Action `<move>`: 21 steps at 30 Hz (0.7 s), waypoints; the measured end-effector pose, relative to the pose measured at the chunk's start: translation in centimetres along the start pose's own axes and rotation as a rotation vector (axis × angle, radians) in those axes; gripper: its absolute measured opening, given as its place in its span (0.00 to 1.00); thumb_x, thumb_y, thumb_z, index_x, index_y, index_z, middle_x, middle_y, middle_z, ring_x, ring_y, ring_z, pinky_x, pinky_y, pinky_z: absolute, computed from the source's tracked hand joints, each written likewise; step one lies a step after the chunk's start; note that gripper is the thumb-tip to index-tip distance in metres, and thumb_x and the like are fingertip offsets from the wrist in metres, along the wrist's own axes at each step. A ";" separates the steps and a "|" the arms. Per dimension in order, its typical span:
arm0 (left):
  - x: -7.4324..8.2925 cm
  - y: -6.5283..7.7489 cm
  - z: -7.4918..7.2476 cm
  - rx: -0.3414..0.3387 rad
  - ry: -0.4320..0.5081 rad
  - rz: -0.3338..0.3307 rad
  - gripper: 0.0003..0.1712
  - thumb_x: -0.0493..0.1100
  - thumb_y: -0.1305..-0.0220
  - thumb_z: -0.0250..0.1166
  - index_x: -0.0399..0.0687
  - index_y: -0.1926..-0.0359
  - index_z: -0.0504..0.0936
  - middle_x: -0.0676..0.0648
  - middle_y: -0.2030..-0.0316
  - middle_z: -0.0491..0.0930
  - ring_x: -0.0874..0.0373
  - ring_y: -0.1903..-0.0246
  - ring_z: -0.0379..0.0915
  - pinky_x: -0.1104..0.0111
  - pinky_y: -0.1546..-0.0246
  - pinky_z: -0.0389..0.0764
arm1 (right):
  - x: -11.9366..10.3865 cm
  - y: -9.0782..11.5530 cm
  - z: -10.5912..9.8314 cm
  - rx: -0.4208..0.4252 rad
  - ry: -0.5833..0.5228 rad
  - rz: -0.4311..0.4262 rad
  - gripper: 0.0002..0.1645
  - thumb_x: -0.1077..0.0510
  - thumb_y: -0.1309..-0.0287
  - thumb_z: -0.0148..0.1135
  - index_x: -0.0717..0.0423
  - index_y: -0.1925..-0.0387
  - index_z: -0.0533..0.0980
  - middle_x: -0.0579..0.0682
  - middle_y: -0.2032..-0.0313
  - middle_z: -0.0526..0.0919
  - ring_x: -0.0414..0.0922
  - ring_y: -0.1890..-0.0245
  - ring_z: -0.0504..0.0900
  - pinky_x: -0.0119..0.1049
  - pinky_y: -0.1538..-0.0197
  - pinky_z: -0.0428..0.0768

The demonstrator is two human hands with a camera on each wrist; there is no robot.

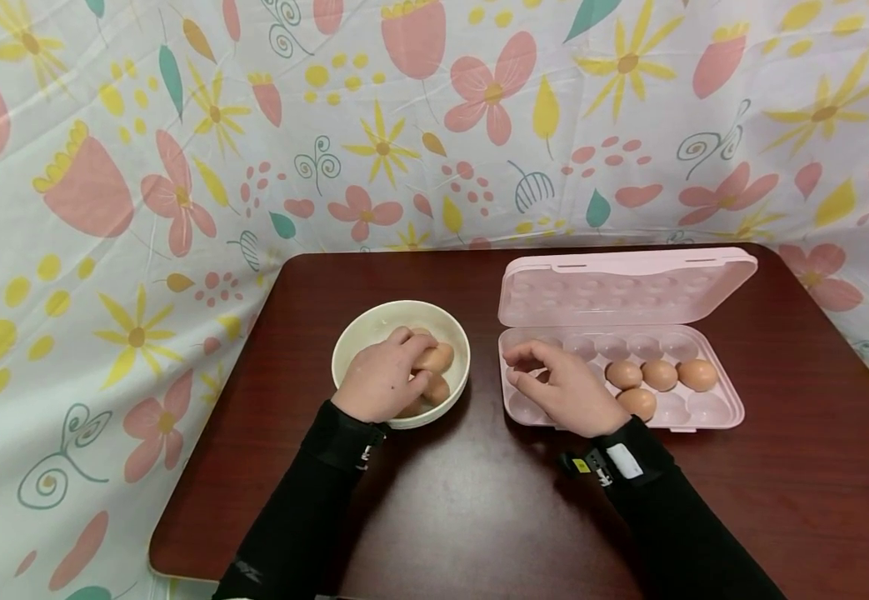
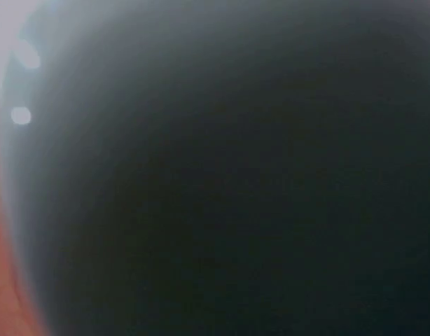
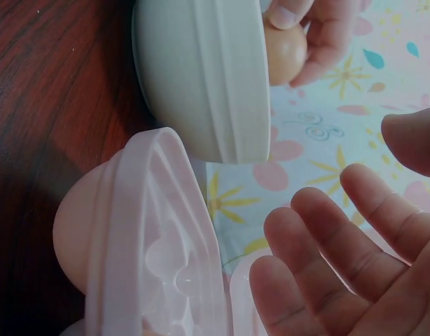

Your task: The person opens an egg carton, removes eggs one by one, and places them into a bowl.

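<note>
Head view: bowl (image 1: 359, 343) and pink carton (image 1: 708, 408) hold eggs (image 1: 660, 375).

A cloth-screened nook around a dark reddish desk (image 1: 464, 508): creased floral fabric (image 1: 419, 92) fills the far side and wraps left and right. The bowl (image 1: 359, 343) and pink egg tray (image 1: 707, 408) look domestic, but whether this is a home cannot be told.

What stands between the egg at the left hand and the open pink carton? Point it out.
From the egg: first the carton-side rim of the bowl, then the right hand over the left of the carton. The raised lid stands behind, clear.
</note>
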State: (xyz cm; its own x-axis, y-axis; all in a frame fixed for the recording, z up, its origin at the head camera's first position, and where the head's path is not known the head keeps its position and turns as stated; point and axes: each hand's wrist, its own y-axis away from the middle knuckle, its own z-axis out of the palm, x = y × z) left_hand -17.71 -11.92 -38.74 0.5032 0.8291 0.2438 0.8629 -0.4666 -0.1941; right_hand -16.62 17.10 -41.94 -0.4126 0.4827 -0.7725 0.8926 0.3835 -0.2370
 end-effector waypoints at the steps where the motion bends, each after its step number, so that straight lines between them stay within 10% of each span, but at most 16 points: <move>1: -0.2 0.1 -0.1 -0.009 0.003 -0.008 0.22 0.44 0.38 0.65 0.56 0.42 0.80 0.51 0.51 0.76 0.53 0.67 0.76 0.60 0.66 0.78 | 0.0 0.0 0.0 -0.001 -0.003 0.000 0.15 0.56 0.32 0.62 0.55 0.47 0.80 0.48 0.50 0.85 0.41 0.54 0.83 0.37 0.54 0.82; 21: -2.0 0.9 -0.1 -0.071 -0.097 -0.074 0.26 0.46 0.40 0.68 0.52 0.39 0.80 0.46 0.65 0.74 0.49 0.76 0.71 0.56 0.73 0.76 | 0.1 -0.2 0.1 0.002 0.028 0.013 0.14 0.54 0.31 0.62 0.53 0.47 0.80 0.48 0.50 0.84 0.41 0.56 0.84 0.38 0.55 0.82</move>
State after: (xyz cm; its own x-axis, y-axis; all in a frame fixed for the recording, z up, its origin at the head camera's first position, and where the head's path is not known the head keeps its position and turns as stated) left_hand -17.96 -14.04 -39.35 0.4339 0.8864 0.1613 0.9005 -0.4207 -0.1103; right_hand -16.85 16.99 -42.01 -0.4055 0.5095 -0.7589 0.8983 0.3757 -0.2278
